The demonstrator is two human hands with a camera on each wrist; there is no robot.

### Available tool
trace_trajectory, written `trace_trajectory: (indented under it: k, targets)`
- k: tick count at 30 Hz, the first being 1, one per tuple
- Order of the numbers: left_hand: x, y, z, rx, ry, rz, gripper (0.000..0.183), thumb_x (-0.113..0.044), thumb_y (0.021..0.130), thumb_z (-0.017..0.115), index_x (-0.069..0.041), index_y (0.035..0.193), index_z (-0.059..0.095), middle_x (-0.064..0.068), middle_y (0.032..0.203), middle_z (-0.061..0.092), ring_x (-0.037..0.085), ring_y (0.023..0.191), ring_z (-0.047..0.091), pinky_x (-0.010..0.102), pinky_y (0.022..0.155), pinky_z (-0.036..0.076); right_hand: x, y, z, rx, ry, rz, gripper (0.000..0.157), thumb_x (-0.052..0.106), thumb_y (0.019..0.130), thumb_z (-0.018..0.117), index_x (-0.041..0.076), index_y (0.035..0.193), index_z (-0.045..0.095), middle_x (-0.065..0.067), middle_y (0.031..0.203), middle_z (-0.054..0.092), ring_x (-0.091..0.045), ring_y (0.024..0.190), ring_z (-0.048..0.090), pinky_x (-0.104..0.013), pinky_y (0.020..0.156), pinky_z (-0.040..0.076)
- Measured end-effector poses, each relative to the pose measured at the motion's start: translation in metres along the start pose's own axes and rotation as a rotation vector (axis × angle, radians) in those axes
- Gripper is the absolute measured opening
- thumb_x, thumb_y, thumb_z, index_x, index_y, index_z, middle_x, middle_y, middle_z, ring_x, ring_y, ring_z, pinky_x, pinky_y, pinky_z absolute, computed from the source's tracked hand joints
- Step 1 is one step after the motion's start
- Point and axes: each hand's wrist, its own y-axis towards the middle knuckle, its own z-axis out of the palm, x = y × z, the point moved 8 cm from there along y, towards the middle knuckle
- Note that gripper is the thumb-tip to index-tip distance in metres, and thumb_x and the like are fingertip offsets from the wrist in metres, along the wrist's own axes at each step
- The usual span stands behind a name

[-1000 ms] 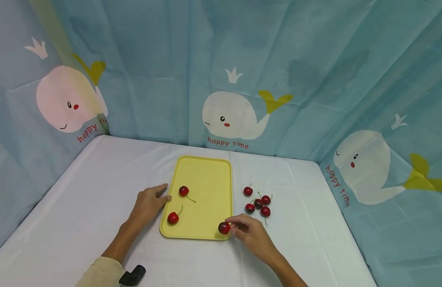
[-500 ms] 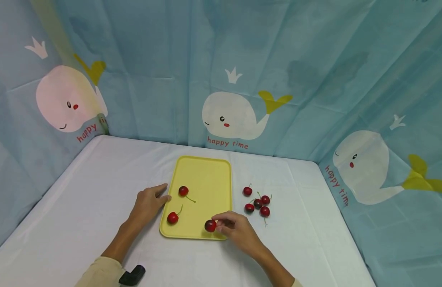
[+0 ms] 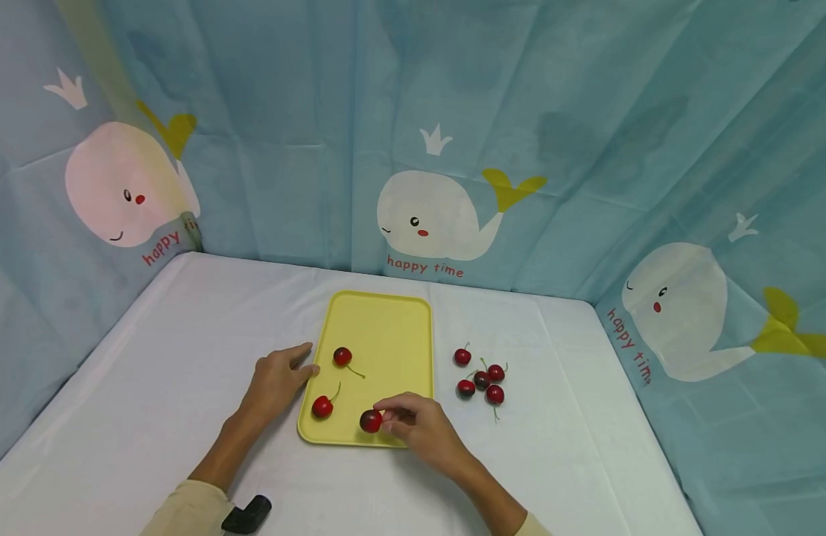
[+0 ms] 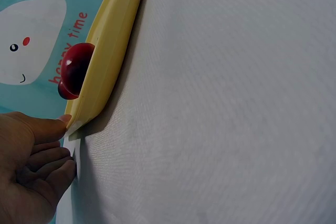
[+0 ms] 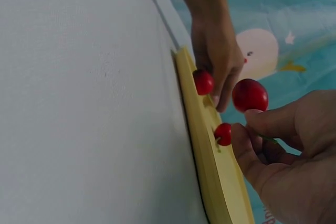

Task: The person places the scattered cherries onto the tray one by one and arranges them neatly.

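Note:
In the head view, my right hand (image 3: 422, 432) pinches a dark red cherry (image 3: 370, 421) by its stem, above the front part of the yellow tray (image 3: 382, 320). The right wrist view shows the held cherry (image 5: 250, 96) with its green stem between thumb and fingers. My left hand (image 3: 275, 383) is at the tray's left edge, its thumb and fingertips touching or close to the rim. Two cherries lie on the tray: one cherry (image 3: 342, 357) near the left side, another cherry (image 3: 322, 406) at the front left corner.
Several cherries (image 3: 482, 380) with stems lie on the white cloth right of the tray. A black object (image 3: 247, 514) is by the left sleeve. A blue curtain (image 3: 285, 149) with whale prints surrounds the table's back and sides.
My right hand has moved left with the cherry, from the tray's front right corner to over the front middle. My left hand and the other cherries have stayed in place.

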Motion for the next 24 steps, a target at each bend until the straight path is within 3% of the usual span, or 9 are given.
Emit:
trace_trajectory:
  k: [10, 24]
  targets:
    - [0.001, 0.0, 0.0, 0.0, 0.004, -0.001, 0.058, -0.018, 0.101, 0.071, 0.0, 0.153, 0.054, 0.024, 0.154, 0.055, 0.046, 0.148, 0.045, 0.063, 0.118, 0.04, 0.003, 0.009, 0.017, 0.012, 0.021, -0.034, 0.024, -0.006, 0.095, 0.072, 0.004, 0.115, 0.08, -0.004, 0.1, 0.073, -0.005, 0.088, 0.066, -0.017, 0.08, 0.058]
    - [-0.001, 0.001, 0.0, -0.002, 0.017, -0.001, 0.057, -0.018, 0.101, 0.071, 0.001, 0.152, 0.055, 0.026, 0.152, 0.056, 0.047, 0.146, 0.048, 0.063, 0.117, 0.042, 0.0, 0.021, 0.038, 0.028, -0.013, -0.031, 0.023, -0.006, 0.094, 0.073, 0.006, 0.113, 0.081, 0.002, 0.095, 0.072, -0.002, 0.085, 0.065, -0.016, 0.079, 0.058]
